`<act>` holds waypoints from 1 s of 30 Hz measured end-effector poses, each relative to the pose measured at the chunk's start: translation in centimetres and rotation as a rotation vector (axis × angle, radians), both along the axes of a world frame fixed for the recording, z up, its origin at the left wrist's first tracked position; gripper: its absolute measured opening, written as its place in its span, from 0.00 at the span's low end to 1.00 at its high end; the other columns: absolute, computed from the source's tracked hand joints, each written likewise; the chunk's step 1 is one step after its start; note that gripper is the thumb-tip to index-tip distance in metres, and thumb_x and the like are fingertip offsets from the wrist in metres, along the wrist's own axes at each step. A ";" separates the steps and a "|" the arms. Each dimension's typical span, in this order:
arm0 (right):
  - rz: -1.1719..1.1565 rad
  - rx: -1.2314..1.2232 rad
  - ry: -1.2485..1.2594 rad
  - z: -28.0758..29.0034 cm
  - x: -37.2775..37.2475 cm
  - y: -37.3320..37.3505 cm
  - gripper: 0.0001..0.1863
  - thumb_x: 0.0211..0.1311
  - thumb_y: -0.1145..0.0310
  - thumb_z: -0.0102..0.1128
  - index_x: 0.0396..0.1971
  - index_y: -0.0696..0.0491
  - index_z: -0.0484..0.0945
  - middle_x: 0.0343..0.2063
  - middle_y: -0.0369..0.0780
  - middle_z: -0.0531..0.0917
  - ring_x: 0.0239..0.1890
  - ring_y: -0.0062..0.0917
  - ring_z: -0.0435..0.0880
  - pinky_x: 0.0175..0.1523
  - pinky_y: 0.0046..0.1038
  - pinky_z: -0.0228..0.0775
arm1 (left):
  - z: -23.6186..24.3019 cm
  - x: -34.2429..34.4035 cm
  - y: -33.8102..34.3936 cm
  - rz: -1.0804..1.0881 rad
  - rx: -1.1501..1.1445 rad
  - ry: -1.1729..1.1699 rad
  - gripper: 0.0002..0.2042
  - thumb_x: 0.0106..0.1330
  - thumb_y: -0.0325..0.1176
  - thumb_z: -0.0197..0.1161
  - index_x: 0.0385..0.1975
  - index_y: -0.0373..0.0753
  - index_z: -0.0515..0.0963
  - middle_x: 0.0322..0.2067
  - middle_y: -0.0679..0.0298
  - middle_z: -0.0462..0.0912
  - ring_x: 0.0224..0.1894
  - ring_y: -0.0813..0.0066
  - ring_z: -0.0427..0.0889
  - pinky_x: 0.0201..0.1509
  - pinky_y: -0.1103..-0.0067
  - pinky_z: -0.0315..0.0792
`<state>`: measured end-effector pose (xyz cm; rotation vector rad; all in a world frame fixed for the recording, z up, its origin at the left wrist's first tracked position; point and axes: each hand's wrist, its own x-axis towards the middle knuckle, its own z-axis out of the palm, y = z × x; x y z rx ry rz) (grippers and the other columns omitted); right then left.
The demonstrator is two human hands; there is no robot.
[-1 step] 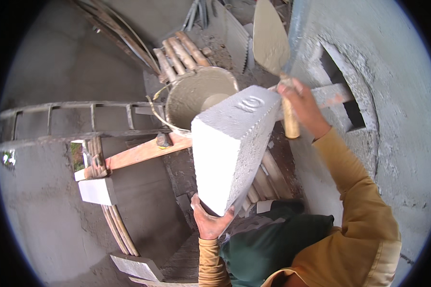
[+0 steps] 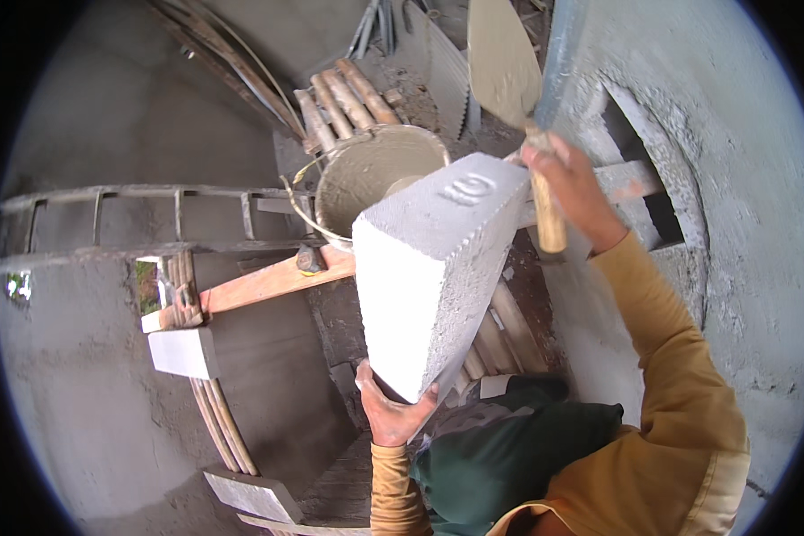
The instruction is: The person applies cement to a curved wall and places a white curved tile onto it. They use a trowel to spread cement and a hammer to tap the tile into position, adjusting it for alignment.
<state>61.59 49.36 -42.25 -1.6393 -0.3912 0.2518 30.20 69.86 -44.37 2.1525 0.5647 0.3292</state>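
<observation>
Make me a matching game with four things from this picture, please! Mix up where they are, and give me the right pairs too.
Things:
1. block
2. trowel
3. bucket
4. ladder

Places:
A. on the left side of the picture
B. gripped by its wooden handle in the right hand
C. partly hidden behind something white
D. held at its lower end by the left hand

Right pairs: 1-D, 2-B, 3-C, 4-A
</observation>
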 end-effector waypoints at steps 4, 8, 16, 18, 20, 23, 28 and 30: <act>0.163 -0.076 -0.390 8.7 1.6 1.9 0.18 0.64 0.58 0.55 0.35 0.62 0.76 0.28 0.39 0.79 0.34 0.19 0.75 0.42 0.25 0.68 | 1.9 0.0 0.7 0.074 0.100 -0.137 0.48 0.39 0.43 0.79 0.58 0.26 0.58 0.50 0.50 0.66 0.54 0.59 0.68 0.60 0.66 0.63; 0.195 -0.093 -0.535 16.1 1.0 4.2 0.20 0.64 0.55 0.55 0.31 0.61 0.75 0.24 0.37 0.75 0.29 0.19 0.71 0.36 0.26 0.64 | 3.4 0.2 1.1 0.148 -0.003 -0.296 0.50 0.41 0.44 0.79 0.60 0.26 0.56 0.53 0.51 0.63 0.56 0.60 0.66 0.62 0.66 0.62; 0.400 -0.249 -0.689 21.1 -1.5 7.1 0.19 0.63 0.57 0.57 0.36 0.61 0.75 0.27 0.42 0.76 0.31 0.24 0.73 0.39 0.28 0.66 | 3.3 1.1 0.9 0.131 -0.202 -0.395 0.52 0.46 0.43 0.78 0.64 0.28 0.49 0.57 0.51 0.61 0.62 0.61 0.63 0.66 0.67 0.59; 0.451 -0.240 -0.699 21.1 -1.9 7.0 0.19 0.62 0.58 0.59 0.37 0.61 0.75 0.30 0.45 0.77 0.33 0.28 0.74 0.41 0.30 0.67 | 4.0 0.9 1.8 0.118 -0.160 -0.365 0.53 0.47 0.47 0.78 0.66 0.28 0.48 0.59 0.50 0.60 0.63 0.60 0.62 0.66 0.67 0.58; 0.522 -0.255 -0.790 21.1 -2.1 6.6 0.19 0.60 0.58 0.60 0.39 0.61 0.75 0.32 0.45 0.78 0.33 0.32 0.76 0.42 0.32 0.68 | 5.1 1.0 3.0 0.111 -0.189 -0.549 0.54 0.47 0.49 0.77 0.66 0.29 0.48 0.59 0.51 0.60 0.62 0.61 0.63 0.66 0.67 0.58; 0.430 -0.244 -1.084 20.9 -2.5 6.1 0.18 0.55 0.65 0.65 0.40 0.60 0.74 0.35 0.44 0.76 0.35 0.35 0.76 0.42 0.31 0.68 | 6.8 1.2 4.1 0.214 -0.253 -0.612 0.52 0.47 0.49 0.77 0.65 0.28 0.52 0.58 0.53 0.63 0.61 0.63 0.66 0.66 0.68 0.58; 0.344 -0.437 -1.439 20.1 -3.2 4.6 0.22 0.45 0.71 0.70 0.42 0.57 0.75 0.36 0.43 0.76 0.36 0.40 0.76 0.41 0.35 0.69 | 8.1 1.4 4.7 0.243 -0.245 -0.610 0.47 0.47 0.45 0.78 0.63 0.28 0.58 0.57 0.55 0.66 0.59 0.65 0.67 0.64 0.71 0.60; 0.405 -0.562 -1.441 19.4 -3.5 2.9 0.23 0.43 0.71 0.71 0.44 0.54 0.76 0.36 0.40 0.76 0.35 0.36 0.77 0.38 0.35 0.69 | 7.9 1.2 4.7 0.257 -0.229 -0.606 0.47 0.47 0.44 0.78 0.63 0.28 0.59 0.56 0.55 0.67 0.59 0.65 0.67 0.63 0.71 0.60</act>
